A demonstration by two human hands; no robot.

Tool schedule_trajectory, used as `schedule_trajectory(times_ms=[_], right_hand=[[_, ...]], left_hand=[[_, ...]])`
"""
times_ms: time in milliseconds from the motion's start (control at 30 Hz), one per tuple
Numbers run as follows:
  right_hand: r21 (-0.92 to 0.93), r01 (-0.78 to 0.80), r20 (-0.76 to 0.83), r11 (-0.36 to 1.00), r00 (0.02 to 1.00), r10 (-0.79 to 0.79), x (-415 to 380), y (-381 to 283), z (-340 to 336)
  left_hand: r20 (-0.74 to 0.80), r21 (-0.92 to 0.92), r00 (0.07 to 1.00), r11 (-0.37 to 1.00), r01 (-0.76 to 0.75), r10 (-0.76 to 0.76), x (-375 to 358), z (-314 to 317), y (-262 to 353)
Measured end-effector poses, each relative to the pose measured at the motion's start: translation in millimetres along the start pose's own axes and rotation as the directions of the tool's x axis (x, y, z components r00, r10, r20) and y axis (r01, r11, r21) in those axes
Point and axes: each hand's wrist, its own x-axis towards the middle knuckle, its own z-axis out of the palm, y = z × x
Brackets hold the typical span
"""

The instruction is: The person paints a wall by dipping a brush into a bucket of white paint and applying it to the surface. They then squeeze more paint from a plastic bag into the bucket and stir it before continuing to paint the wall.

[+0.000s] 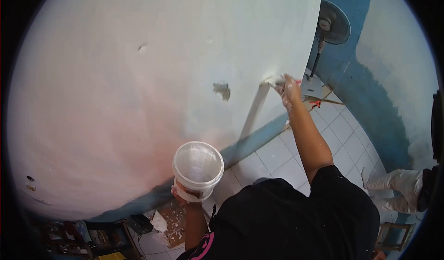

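Note:
My left hand (pixel 181 194) is wrapped round the lower side of a translucent white plastic bucket (pixel 198 165), which is tilted so that its inside shows, with white smears on the walls. My right hand (pixel 289 91), spotted with white, is closed on a tool (pixel 274 81) whose edge touches the pale wall (pixel 162 84). The tool is blurred, and its exact shape cannot be made out. Left of it, the wall has a rough grey patch (pixel 222 91) and a small dent (pixel 142 48).
A standing fan (pixel 325 25) is behind the wall's right edge. At the right, a person in pale trousers (pixel 397 186) is near a wooden stool (pixel 394 236). A debris-strewn board (pixel 173 220) lies on the tiled floor (pixel 273 156). Shelves (pixel 60 237) are at the lower left.

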Motion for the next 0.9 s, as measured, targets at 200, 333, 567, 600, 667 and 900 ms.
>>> schedule_trajectory(times_ms=[200, 333, 567, 600, 667, 900], right_hand=[[0.227, 0.488, 0.189, 0.843, 0.827, -0.529, -38, -114, 44], [0.176, 0.283, 0.04, 0.943, 0.955, -0.294, 38, 39, -51], [-0.211, -0.219, -0.138, 0.952, 0.971, 0.193, 1, 159, -191], [-0.456, 0.062, -0.004, 0.888, 0.997, -0.071, 18, 171, -190], [-0.238, 0.068, 0.01, 0.969, 0.998, -0.068, 28, 109, -127], [0.112, 0.346, 0.281, 0.932, 0.888, -0.364, 3, -42, -41]], left_hand=[[0.193, -0.031, 0.971, 0.988, 0.149, -0.141, 33, 72, -39], [0.188, 0.06, 0.96, 0.978, 0.198, -0.205, 16, 152, -72], [0.088, 0.041, 0.943, 0.947, 0.317, -0.32, 23, 176, -108], [0.044, 0.049, 0.953, 0.953, 0.299, -0.301, 26, 176, -109], [-0.005, 0.074, 0.958, 0.956, 0.285, -0.285, 26, 177, -111], [0.11, 0.106, 0.93, 0.934, 0.34, -0.351, 23, 206, -113]])
